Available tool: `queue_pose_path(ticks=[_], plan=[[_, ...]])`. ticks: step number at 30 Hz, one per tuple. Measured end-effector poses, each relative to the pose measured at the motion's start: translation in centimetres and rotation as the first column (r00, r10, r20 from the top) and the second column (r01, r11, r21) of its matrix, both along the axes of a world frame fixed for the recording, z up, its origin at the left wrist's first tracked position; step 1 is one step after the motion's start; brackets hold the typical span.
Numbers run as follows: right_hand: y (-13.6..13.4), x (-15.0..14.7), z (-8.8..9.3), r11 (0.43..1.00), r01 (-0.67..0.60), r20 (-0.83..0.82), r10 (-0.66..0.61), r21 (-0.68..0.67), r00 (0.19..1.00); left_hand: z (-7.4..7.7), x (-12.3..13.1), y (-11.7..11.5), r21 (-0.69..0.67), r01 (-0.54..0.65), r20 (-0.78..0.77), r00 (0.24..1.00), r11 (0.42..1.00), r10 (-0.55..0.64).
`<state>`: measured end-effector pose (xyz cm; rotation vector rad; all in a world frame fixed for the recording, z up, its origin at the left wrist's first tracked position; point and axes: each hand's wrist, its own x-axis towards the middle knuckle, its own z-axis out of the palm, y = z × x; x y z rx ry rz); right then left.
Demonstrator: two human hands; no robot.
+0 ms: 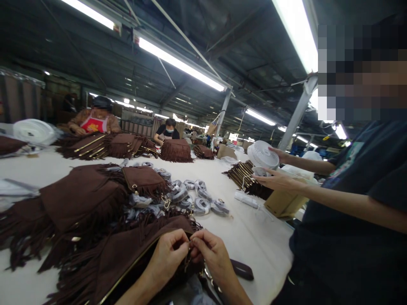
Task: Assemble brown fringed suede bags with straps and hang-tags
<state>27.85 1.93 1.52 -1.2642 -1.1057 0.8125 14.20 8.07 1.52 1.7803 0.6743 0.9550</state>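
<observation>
A brown fringed bag [127,250] with a gold zipper lies on the white table right in front of me. At its right end, my left hand [170,252] is closed in a pinch, and my right hand [211,254] pinches close beside it. What the fingertips hold is too small and hidden to name. Beneath my right hand are metal rings and a dark strap end [242,270]. Beyond the bag lie wrapped rolled straps [202,205] with gold clasps.
More brown fringed bags [84,195] are piled at the left. At the right a person in a dark shirt [356,199] holds a white fan [263,154] beside a cardboard box [282,203]. A white power strip [246,199] lies nearby. Two people sit across the table.
</observation>
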Motion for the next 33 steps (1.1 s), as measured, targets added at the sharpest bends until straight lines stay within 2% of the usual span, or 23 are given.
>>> queue_pose_path(ticks=[6,10,13,15,19,25,29,31,33], plan=[[0.1,0.0,0.0,1.000,-0.015,-0.080,0.013,-0.022,0.997,-0.3,-0.2,0.1,-0.023,0.033,0.020,0.999,0.999,-0.033],[0.2,0.0,-0.1,1.000,-0.021,-0.041,0.020,-0.020,0.999,-0.3,-0.1,0.1,-0.017,0.026,0.009,1.000,1.000,-0.026],[0.0,0.0,0.0,1.000,-0.025,0.059,0.025,-0.009,0.998,-0.1,-0.1,0.1,-0.008,0.008,-0.013,1.000,1.000,-0.008],[-0.2,0.1,0.1,1.000,-0.028,0.185,0.025,0.013,0.982,0.0,-0.2,0.0,0.008,-0.007,-0.031,0.999,1.000,0.007],[-0.5,0.2,0.2,0.998,-0.037,0.424,0.014,0.047,0.905,-0.4,0.0,-0.2,0.045,-0.025,-0.047,0.999,0.999,0.027],[-0.7,-0.1,0.2,0.994,-0.010,0.602,-0.055,0.105,0.797,-0.8,0.4,-0.5,0.092,-0.070,-0.078,0.994,0.993,0.078],[-3.8,0.6,0.1,0.984,-0.028,0.648,-0.095,0.176,0.756,0.7,-0.2,-0.2,0.087,0.051,-0.111,0.993,0.995,-0.041],[-6.3,1.4,-1.2,0.982,-0.111,0.734,-0.036,0.151,0.678,1.6,-0.9,0.0,0.124,0.099,-0.168,0.983,0.987,-0.078],[-8.6,2.3,-3.4,0.983,-0.145,0.796,-0.003,0.113,0.605,2.1,-2.0,0.1,0.259,0.142,-0.283,0.957,0.955,-0.065]])
